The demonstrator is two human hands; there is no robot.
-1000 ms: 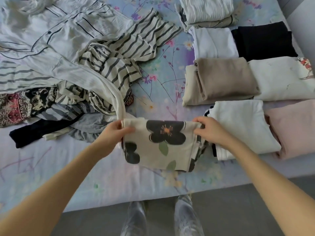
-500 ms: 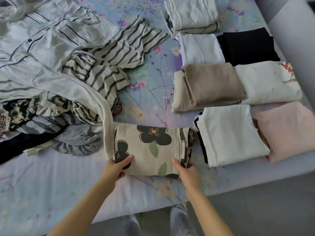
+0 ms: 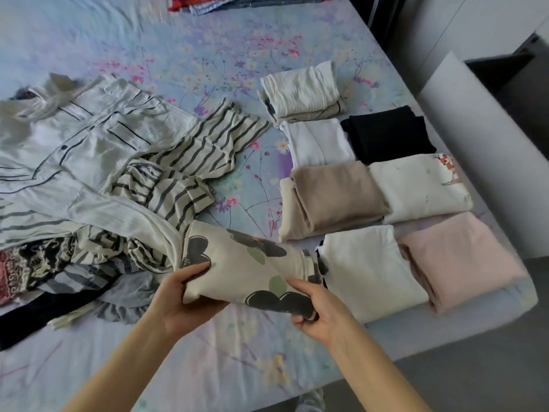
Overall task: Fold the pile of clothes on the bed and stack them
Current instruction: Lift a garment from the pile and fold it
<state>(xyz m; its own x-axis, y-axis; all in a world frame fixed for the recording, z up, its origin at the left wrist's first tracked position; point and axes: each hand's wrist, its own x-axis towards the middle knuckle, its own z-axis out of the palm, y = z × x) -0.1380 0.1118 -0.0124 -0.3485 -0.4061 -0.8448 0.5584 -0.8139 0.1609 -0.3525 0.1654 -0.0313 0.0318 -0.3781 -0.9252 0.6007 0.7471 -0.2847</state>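
the folded floral garment is at the near side of the bed, between the unfolded pile on the left and the rows of folded pieces on the right. its right end is just beside the white folded piece, and i cannot tell whether they touch. its near edge is lifted, and whether the far edge rests on the sheet is unclear. the left hand grips the near left corner, thumb on top and fingers curled underneath, mostly hidden. the right hand pinches the near right corner, thumb over the cloth and fingers wrapped round the edge by a dark petal. the cloth looks thin, light and soft, with no stiffness of its own, so the bundle should sag between the two holds. it seems neither fragile nor slippery to bare skin, but the folds are loose and would likely slide apart if raised by one layer. the safest hold, i judge, is at both ends with all layers caught together and fingers beneath as a shelf. a ribbed white sleeve from the pile lies against its left end and could drag along.
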